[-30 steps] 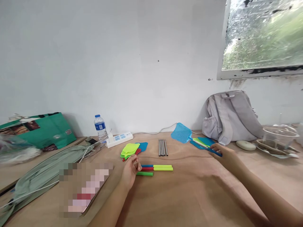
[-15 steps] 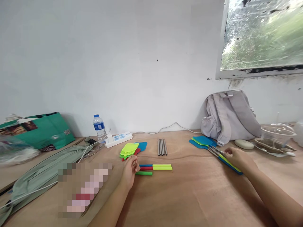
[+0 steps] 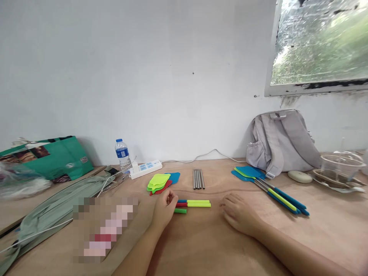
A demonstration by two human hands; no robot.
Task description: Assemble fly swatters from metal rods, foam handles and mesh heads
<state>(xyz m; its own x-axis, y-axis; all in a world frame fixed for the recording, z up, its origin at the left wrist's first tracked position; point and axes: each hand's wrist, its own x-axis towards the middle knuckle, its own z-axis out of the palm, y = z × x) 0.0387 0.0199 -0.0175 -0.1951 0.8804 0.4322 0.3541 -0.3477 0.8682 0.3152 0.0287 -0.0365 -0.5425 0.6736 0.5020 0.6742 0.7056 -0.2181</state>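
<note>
My left hand [image 3: 165, 207] rests on the table, fingers curled in, with nothing visible in them. It covers the left ends of a group of plastic handles: yellow handles [image 3: 199, 202], a red handle [image 3: 181, 204], a blue one and a green handle [image 3: 180, 211]. Just to their right, my right hand [image 3: 239, 212] lies over the tabletop with loosely bent fingers and holds nothing. Behind the left hand is a pile of fly swatter heads [image 3: 158, 181] in yellow, red and blue. Several metal tubes [image 3: 198, 179] lie side by side farther back. Assembled fly swatters [image 3: 276, 193] are stacked at the right.
A white power strip [image 3: 146, 169] and a water bottle [image 3: 122, 154] stand by the wall. At the right are a grey backpack [image 3: 283, 143], a round pale case [image 3: 299, 176] and a plastic bowl [image 3: 342, 166]. Green cloth [image 3: 63, 207] and a green bag [image 3: 63, 157] occupy the left.
My right hand has come off the stacked fly swatters and moved left to the table near the handles. The swatters' blue handles now show. My left hand has shifted slightly right.
</note>
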